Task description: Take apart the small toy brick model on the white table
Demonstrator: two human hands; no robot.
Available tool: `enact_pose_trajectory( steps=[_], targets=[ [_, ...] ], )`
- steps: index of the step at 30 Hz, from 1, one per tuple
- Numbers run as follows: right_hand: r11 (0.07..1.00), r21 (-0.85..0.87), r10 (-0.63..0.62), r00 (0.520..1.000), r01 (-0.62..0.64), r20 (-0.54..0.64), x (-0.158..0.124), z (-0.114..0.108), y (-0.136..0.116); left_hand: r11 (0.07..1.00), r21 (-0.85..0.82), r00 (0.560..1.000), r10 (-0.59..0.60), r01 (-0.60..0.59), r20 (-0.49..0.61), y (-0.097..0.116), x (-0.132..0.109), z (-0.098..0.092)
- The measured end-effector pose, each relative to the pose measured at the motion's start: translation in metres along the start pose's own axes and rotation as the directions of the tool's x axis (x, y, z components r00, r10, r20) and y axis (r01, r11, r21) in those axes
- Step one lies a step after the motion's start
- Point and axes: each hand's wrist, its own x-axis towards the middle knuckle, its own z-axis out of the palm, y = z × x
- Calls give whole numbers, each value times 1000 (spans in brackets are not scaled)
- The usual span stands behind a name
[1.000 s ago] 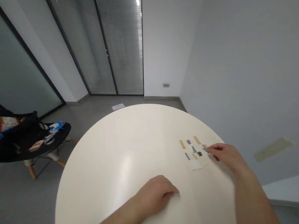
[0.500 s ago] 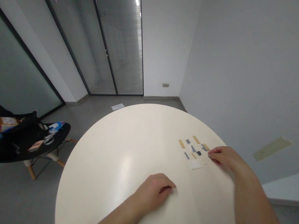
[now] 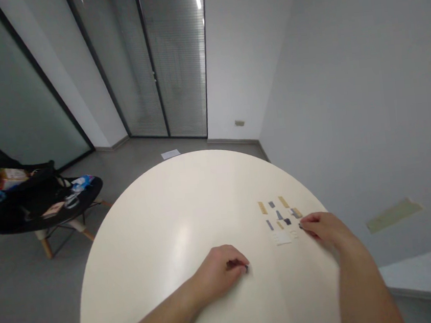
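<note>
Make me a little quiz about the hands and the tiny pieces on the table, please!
1. True or false: the small pieces lie in a heap beside the left hand.
2. Which colour is missing among the pieces? A tan, B grey, C red.
3. Fill in: the black chair stands to the ___ of the white table.
Key: 1 false, they lie spread out flat at the fingertips of the right hand, apart from the left hand; 2 C; 3 left.
</note>
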Motion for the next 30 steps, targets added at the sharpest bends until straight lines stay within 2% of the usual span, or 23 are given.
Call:
enact_pose_trajectory(
  steps=[3, 6, 9, 11, 13, 16, 18, 20, 24, 30],
  targets=[
    [998, -3, -70, 993, 70, -97, -3, -2, -8, 997, -75, 999, -30, 27, -32, -5, 2, 2],
    [983, 3, -176, 951, 183, -254, -5, 1, -24, 985, -155, 992, -93, 80, -79, -10, 4, 4],
    [945, 54, -296, 914, 322, -275, -12, 16, -50, 949, -277, 976, -189, 154, -105, -14, 6, 4],
    [898, 88, -407, 889, 432, -209, -24, 31, -71, 900, -398, 966, -237, 178, -104, -14, 8, 3],
    [833, 160, -528, 848, 529, -53, -41, 48, -92, 842, -512, 959, -260, 168, -112, -13, 10, 1],
    [781, 347, -608, 758, 519, 237, -67, 69, -116, 774, -618, 949, -280, 134, -145, -11, 12, -2],
    [782, 419, -608, 715, 462, 346, -79, 79, -126, 744, -655, 940, -302, 129, -158, -10, 13, -4],
    [785, 452, -601, 700, 424, 386, -85, 84, -131, 719, -683, 931, -323, 127, -167, -9, 14, -4],
    [791, 457, -590, 703, 407, 396, -84, 87, -131, 682, -726, 911, -353, 93, -215, -10, 16, -5],
    [776, 469, -607, 700, 421, 376, -83, 89, -130, 719, -688, 911, -340, 93, -232, -8, 16, -5]
  ],
)
